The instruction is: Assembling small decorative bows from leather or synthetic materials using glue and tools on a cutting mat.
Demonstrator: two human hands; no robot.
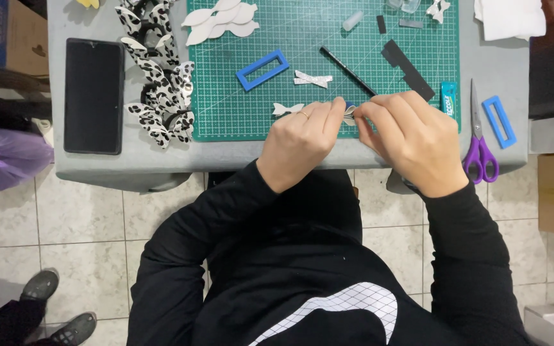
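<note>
Hands meet at the near edge of the green gridded cutting mat (328, 77): we see our left hand (302, 142) and right hand (411, 142) both pinched together on a small white-and-blue folded bow piece (349, 113). Beside the right hand lies a small teal glue tube (448, 98), then purple-handled scissors (479, 150). A black phone (93, 95) lies well left.

A small bow piece (349, 114), pale with a bit of blue showing, is pinched between the fingertips of the left hand (302, 138) and right hand (411, 138), mostly hidden, at the near edge of the green cutting mat (245, 115).
</note>
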